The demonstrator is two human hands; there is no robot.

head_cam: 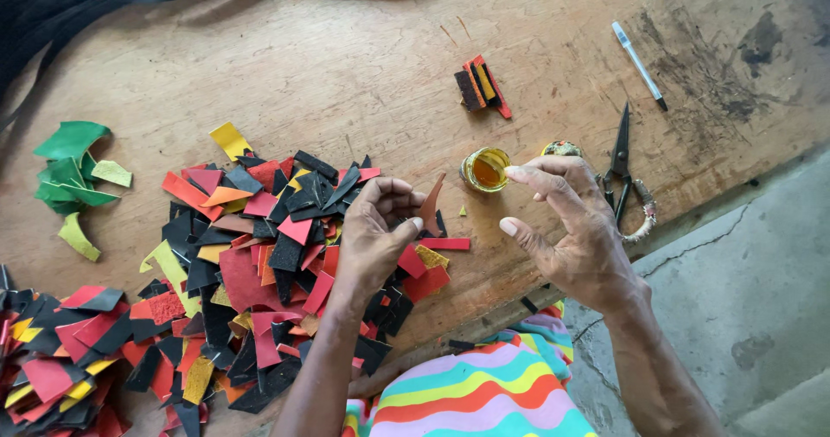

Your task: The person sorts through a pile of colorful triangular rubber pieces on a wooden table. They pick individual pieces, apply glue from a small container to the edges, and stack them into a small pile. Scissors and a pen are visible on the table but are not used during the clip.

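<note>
your left hand point(373, 229) pinches a curved brown scrap point(430, 204) upright between thumb and fingers, above the near right edge of the pile of leather pieces point(259, 264). your right hand point(566, 225) hovers unclenched, grasping nothing, fingertips beside the small glue jar point(485, 169), scissors point(622, 165) just right.

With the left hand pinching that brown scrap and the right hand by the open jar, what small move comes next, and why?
Probably the right hand dips a fingertip into the glue jar. The jar is open, the forefinger points just beside its rim, and the left hand holds the brown scrap upright close by.
</note>
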